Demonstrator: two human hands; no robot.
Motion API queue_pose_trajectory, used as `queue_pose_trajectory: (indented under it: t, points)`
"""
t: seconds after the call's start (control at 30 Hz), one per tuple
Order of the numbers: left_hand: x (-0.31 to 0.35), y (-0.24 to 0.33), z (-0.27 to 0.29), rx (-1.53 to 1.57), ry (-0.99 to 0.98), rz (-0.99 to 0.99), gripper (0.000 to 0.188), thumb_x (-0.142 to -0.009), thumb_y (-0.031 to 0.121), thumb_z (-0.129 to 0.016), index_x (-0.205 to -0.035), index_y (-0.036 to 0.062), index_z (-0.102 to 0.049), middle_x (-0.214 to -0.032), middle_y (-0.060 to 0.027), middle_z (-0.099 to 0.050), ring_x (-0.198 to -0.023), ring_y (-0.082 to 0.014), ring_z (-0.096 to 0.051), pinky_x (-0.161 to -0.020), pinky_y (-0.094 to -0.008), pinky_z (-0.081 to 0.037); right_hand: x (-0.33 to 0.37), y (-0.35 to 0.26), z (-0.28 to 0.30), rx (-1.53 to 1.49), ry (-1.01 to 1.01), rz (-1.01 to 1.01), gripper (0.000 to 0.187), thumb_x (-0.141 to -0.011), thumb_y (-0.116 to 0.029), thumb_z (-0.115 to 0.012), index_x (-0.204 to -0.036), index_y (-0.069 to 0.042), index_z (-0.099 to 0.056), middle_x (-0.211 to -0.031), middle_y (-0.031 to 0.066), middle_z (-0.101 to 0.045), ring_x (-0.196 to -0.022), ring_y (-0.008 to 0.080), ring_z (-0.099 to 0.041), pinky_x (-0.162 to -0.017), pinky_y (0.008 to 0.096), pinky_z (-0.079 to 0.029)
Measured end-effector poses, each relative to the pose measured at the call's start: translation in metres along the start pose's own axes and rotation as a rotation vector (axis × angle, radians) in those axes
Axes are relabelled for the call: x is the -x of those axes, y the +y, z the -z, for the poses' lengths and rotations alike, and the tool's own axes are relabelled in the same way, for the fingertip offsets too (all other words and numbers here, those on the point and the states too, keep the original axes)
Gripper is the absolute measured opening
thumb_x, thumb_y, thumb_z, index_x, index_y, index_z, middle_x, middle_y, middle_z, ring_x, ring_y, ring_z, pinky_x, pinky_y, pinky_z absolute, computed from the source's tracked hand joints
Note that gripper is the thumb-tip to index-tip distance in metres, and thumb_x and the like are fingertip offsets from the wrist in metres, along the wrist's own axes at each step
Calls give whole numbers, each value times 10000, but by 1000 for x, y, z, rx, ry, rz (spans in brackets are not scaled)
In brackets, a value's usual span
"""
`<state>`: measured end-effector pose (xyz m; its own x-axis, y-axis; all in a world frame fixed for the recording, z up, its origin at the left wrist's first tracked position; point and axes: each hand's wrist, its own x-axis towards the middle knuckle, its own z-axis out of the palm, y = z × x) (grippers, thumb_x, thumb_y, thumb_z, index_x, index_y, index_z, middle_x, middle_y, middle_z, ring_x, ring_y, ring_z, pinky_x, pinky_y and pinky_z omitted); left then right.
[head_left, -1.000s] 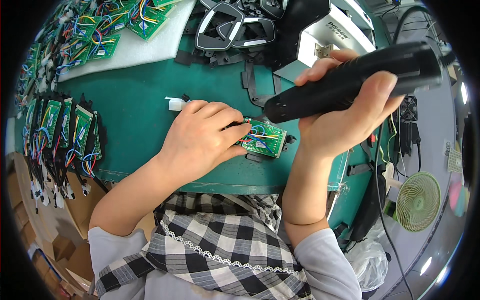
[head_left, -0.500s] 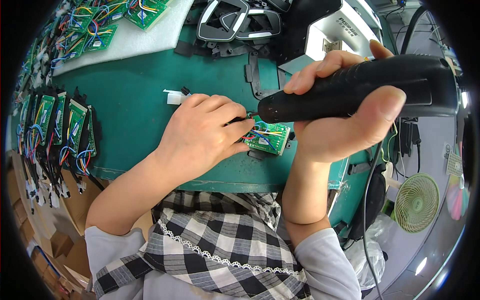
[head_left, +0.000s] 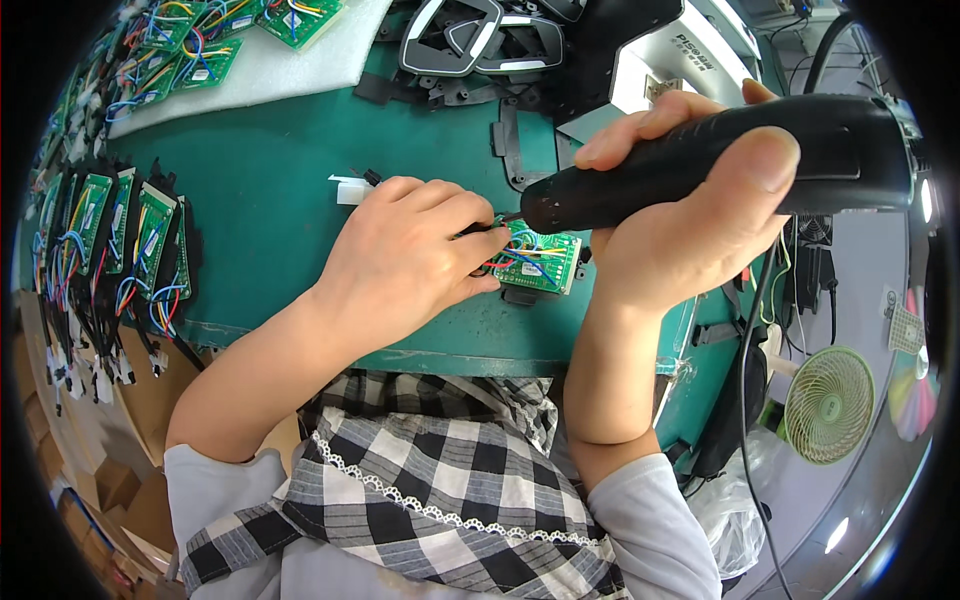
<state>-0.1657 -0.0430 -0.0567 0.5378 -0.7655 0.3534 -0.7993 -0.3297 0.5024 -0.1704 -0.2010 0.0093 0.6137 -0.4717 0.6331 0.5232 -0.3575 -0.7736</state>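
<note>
A green circuit board (head_left: 545,262) with red, blue, yellow and white wires lies on the green work mat (head_left: 260,180). My left hand (head_left: 405,250) has its fingers closed on the board's left end, around a black part that they mostly hide. In my right hand (head_left: 690,225) is a black electric screwdriver (head_left: 720,165), held nearly level with the tip pointing left. Its bit reaches the upper left of the board, beside my left fingertips; whether it touches a screw I cannot tell. A white connector (head_left: 352,191) lies just beyond my left hand.
Several wired boards (head_left: 150,235) stand in a row at the left edge. More boards lie on white foam (head_left: 300,80) at the back left. Black plastic frames (head_left: 450,40) and a white machine (head_left: 670,70) are at the back. The screwdriver's cord (head_left: 745,400) hangs at the right, near a fan (head_left: 828,405).
The screwdriver's body has risen slightly in view and its tip has shifted a little right. My left hand keeps its hold on the board; the whole view has shifted slightly.
</note>
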Motion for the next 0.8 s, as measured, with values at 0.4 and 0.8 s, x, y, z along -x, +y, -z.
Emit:
queue_pose_trajectory:
  t: [0.4, 0.8]
  points:
    - [-5, -8, 10, 79, 88, -24, 320, -776, 336, -718, -952, 69, -697, -984, -51, -664, -921, -245, -609, -868, -384, -424, -23, -18, 63, -604, 207, -250, 496, -878, -515, -486, -1048, -49, -488, -801, 97, -453, -613, 185, -468, -563, 325, -430]
    - [-43, 52, 22, 871, 57, 153, 295, -962, 232, -579, -946, -46, -677, -879, -65, -656, -823, -112, -591, -751, -247, -458, -31, -24, 125, -1029, 310, -272, 434, -883, -419, -449, -915, 12, -412, -757, 73, -386, -601, 149, -466, -560, 298, -446]
